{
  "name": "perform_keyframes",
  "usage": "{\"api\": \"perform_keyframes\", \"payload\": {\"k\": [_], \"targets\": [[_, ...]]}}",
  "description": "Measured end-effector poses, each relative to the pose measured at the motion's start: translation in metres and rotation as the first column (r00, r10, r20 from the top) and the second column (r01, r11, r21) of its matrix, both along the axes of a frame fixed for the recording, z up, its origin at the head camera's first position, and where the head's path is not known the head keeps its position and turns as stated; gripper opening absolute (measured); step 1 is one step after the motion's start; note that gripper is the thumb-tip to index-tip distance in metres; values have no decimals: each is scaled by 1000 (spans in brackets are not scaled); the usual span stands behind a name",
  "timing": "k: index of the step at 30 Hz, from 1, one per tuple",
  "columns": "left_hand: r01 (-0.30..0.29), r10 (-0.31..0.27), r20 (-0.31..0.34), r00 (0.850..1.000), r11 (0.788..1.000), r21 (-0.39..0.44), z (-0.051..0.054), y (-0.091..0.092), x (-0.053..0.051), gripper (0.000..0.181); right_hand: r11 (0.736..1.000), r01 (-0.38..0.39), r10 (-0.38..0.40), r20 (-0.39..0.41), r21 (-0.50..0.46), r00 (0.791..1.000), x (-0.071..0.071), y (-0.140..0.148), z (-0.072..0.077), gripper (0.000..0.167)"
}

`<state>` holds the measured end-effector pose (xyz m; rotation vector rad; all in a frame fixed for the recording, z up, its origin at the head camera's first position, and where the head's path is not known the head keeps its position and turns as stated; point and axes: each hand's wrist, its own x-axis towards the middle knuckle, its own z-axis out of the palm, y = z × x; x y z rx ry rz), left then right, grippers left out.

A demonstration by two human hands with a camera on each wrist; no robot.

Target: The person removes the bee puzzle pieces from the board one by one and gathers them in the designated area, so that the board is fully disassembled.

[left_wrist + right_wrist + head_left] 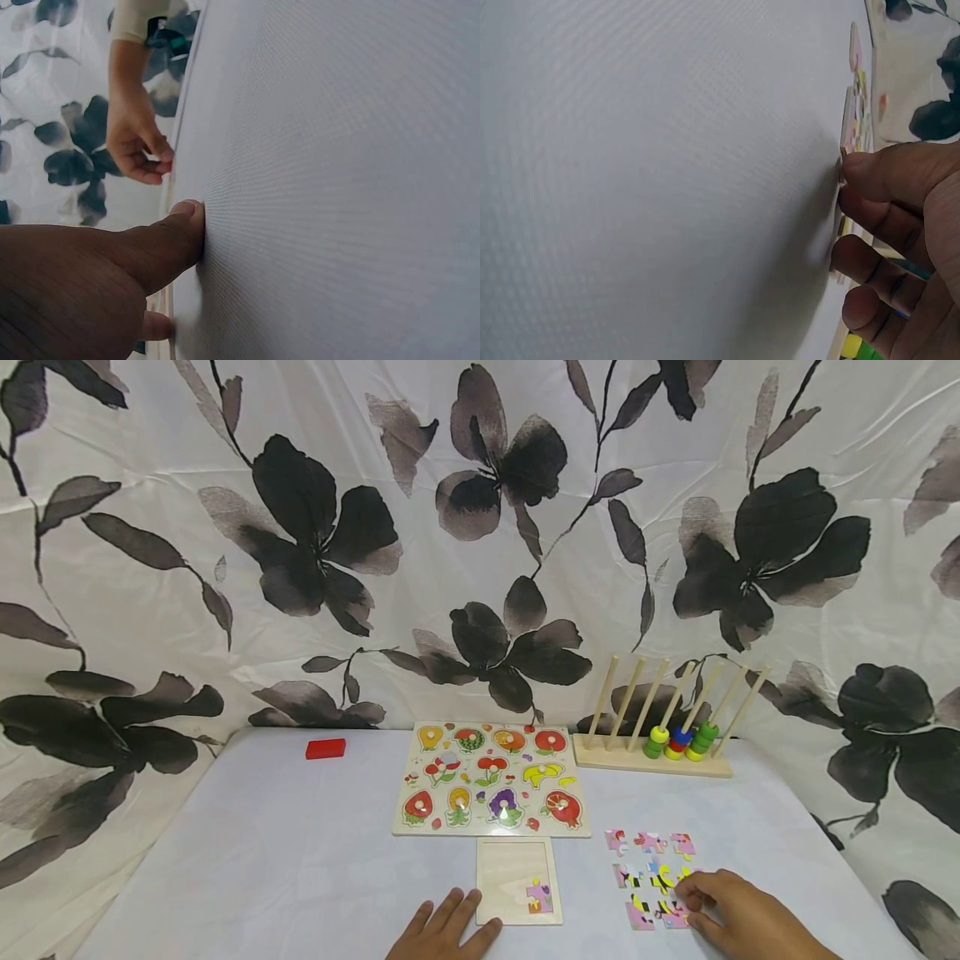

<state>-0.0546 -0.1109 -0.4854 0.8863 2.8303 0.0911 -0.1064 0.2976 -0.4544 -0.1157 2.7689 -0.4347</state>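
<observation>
At the front, my left hand (448,928) rests on the table with its fingers spread, fingertips at the left edge of a small wooden puzzle tray (485,860). One pink puzzle piece (538,897) lies in that tray's lower right corner. To the right, my right hand (738,914) pinches a puzzle piece (844,154) between thumb and forefinger, low over the cloth; the fingers hide most of it. Around it lie several loose pieces, pink with yellow and black, among them a corner piece (640,913). In the left wrist view the left thumb (184,232) touches the cloth.
A fruit peg board (457,760) lies behind the tray. Back right stands a wooden rack (600,752) of upright pegs with green, yellow, blue and red beads on some. A red block (326,749) lies back left. White cloth covers the table; a floral curtain hangs behind.
</observation>
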Motion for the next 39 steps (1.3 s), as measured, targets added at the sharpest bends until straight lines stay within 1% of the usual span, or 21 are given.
{"api": "perform_keyframes", "payload": {"k": [6, 8, 10, 13, 17, 21, 24, 26, 28, 34, 39], "targets": [[-4, 4, -1, 1000, 1000, 1, 0, 1, 0, 83, 1000, 7, -7, -20, -1, 1000, -2, -4, 4, 27], [0, 0, -9, 1000, 1000, 2, -1, 1, 0, 83, 1000, -9, 8, -49, -5, 999, -2, -7, 6, 28], [5, -5, -18, 1000, 1000, 2, -1, 1, 0, 82, 999, -40, 40, -96, -5, 995, -1, -12, 8, 27], [7, -7, -19, 1000, 1000, 3, 0, 1, 0, 82, 996, -94, 94, -166, 3, 982, 0, -19, 10, 27], [5, -5, -15, 1000, 1000, 4, 1, 1, -1, 80, 989, -147, 144, -210, 2, 967, -1, -30, 13, 27], [7, -7, -16, 1000, 1000, 4, 1, 0, -1, 80, 975, -220, 213, -264, 4, 941, -1, -40, 14, 26], [9, -9, -18, 1000, 1000, 5, 0, 0, 0, 81, 966, -257, 245, -272, -10, 931, -2, -48, 13, 26], [12, -12, -25, 1000, 1000, 7, 0, 0, 0, 81, 963, -267, 251, -257, -28, 933, -3, -54, 13, 26], [15, -15, -31, 999, 1000, 9, -1, 0, 0, 82, 959, -282, 264, -252, -37, 931, -4, -60, 13, 27], [18, -18, -38, 999, 1000, 6, -1, 0, 0, 80, 937, -344, 314, -284, -59, 906, -6, -77, 10, 29], [27, -27, -47, 999, 1000, 7, 2, -1, 1, 79, 920, -384, 350, -285, -72, 892, -7, -91, 7, 30]]}}
